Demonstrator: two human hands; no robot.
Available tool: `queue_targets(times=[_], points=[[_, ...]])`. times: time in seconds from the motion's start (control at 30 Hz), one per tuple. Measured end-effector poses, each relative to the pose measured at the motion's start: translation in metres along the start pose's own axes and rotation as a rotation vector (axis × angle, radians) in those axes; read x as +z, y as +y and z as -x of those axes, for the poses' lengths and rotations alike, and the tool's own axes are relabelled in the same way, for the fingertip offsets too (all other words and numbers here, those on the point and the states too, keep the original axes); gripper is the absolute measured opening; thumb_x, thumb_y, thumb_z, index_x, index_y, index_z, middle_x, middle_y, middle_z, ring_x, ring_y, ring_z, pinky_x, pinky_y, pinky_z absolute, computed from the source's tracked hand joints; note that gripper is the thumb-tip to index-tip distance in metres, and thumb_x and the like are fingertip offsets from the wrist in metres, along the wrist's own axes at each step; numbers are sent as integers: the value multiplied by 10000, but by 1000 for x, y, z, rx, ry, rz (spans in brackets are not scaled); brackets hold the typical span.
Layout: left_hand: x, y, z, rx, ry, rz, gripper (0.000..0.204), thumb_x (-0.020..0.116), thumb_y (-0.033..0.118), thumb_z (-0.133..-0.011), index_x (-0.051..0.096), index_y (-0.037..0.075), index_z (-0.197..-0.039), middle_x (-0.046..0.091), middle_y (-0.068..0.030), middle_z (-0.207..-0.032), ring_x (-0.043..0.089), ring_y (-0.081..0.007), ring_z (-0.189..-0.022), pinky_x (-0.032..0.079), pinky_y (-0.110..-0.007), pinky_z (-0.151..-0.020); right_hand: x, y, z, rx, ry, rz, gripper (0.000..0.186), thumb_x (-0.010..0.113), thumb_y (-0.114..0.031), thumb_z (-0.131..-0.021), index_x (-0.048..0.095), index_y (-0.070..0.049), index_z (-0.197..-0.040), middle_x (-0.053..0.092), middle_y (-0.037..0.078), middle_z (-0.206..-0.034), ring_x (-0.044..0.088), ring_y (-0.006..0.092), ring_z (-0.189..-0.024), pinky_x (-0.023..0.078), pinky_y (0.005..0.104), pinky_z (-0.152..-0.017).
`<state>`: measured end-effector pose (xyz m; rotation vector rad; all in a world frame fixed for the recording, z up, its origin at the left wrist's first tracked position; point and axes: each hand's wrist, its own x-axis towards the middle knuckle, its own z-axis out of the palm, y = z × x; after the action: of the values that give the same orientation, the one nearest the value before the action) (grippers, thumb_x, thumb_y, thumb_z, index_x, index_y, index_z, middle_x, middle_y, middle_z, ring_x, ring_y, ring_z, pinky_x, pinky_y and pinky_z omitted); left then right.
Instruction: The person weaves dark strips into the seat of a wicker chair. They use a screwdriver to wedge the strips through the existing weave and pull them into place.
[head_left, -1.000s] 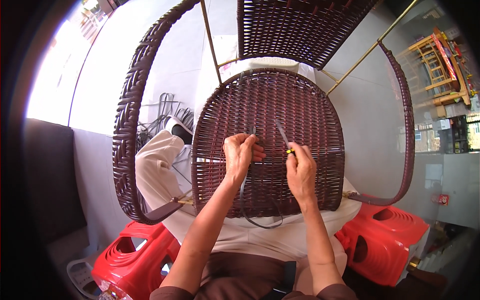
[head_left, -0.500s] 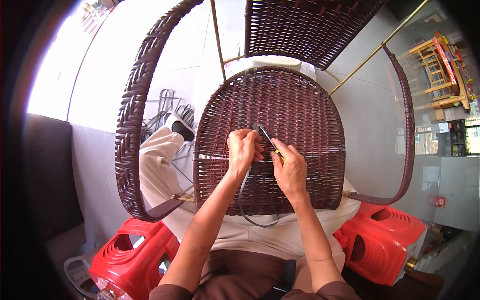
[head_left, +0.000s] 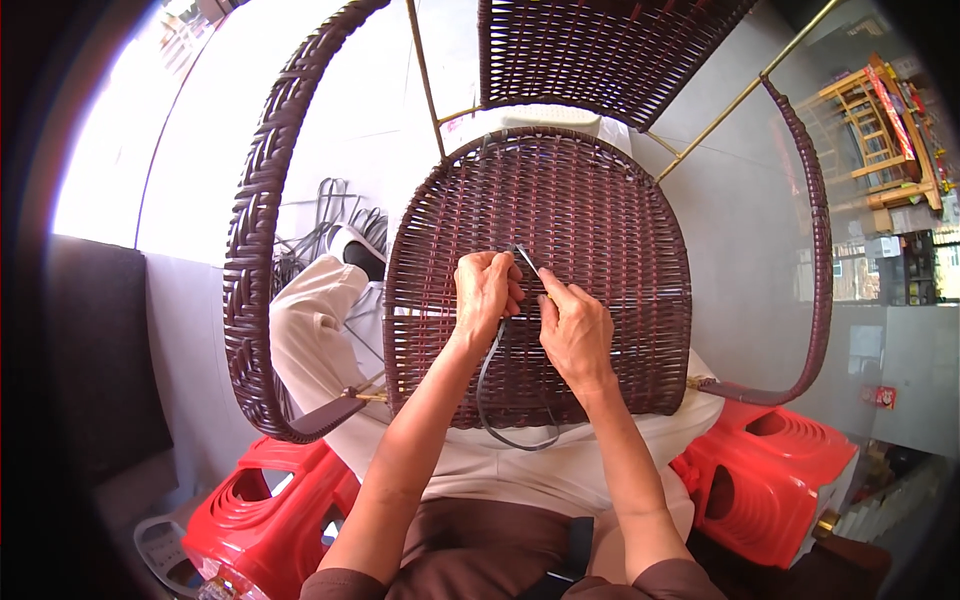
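A dark brown woven chair seat [head_left: 610, 230] lies over my lap. Above its middle, my left hand [head_left: 484, 295] is closed on a flat grey weaving strip [head_left: 481, 385], whose tail loops down over the seat's near edge. My right hand [head_left: 578, 335] grips a screwdriver [head_left: 528, 260], its handle mostly hidden in the palm. The metal shaft points away and to the left, with its tip at the weave just beyond my left fingers. Exactly how the tip meets the strip is too small to tell.
A thick woven armrest [head_left: 262, 200] curves along the left, a thinner one [head_left: 818, 230] along the right. The woven backrest [head_left: 600, 50] rises at the far side. Red plastic stools [head_left: 262, 510] stand on both sides. Loose grey strips [head_left: 335, 205] lie near my foot.
The screwdriver's yellow handle has turned mostly out of sight inside my right hand, and its shaft tip has shifted slightly. The chair has tipped a little. My left hand stays nearly in place.
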<state>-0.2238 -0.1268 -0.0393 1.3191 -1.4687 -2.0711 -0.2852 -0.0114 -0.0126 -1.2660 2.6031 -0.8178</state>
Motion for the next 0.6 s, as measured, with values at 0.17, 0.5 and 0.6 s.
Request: queue_targets(times=[0.17,0.5,0.6], points=[[1,-1,0,13,6,4,319,497,252,-863,547,5,-668,531,-74,-497,438,-115,-328,327,-214,-317,23,12,16,-70,138,-34,330,607,-41,-790,597,-49,-1120,564,106,-718,583,265,-548,463,353,-483],[-1,-2,0,52,-5,10,339,489,248,-851,568,-25,-668,539,-83,-476,464,-109,-334,354,-222,-316,43,26,22,-225,334,20,410,608,4,-764,575,-53,-1169,524,59,-700,513,171,-430,417,289,-373],[0,1,2,47,8,20,335,491,246,-848,564,-20,-658,536,-81,-471,456,-108,-329,347,-222,-313,45,27,22,-236,340,22,413,604,10,-763,574,-50,-1170,519,56,-693,505,162,-425,405,285,-365]])
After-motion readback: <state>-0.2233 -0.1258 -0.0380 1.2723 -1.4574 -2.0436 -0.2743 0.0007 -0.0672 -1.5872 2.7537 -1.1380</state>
